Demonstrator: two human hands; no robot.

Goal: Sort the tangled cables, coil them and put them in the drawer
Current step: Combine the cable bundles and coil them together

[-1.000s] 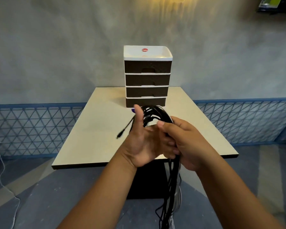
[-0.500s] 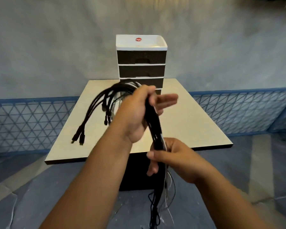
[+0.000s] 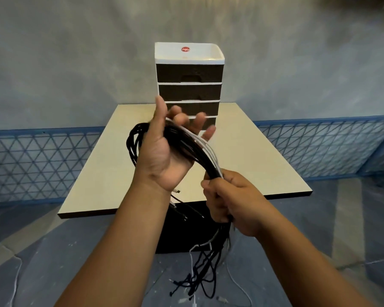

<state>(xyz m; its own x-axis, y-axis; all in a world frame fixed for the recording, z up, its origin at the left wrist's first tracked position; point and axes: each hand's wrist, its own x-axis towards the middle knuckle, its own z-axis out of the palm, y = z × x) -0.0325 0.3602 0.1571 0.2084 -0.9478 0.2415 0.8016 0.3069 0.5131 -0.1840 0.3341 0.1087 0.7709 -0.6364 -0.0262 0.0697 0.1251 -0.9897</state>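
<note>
The scene was recorded under dim, cool indoor light, the tabletop (image 3: 248, 151) being rendered as the brightest pale surface while the grey wall (image 3: 75, 63) was left mottled and slightly darker toward the upper corners. Soft motion blur was noted on the fingertips of the left hand (image 3: 164, 151) and on the cable bundle (image 3: 200, 156), and fine detail was smeared throughout by compression. Wide-angle distortion was observed at the edges, where the blue lattice railing (image 3: 319, 147) was bowed, and a deep shadow was cast beneath the table onto its black base (image 3: 182, 229).
</note>
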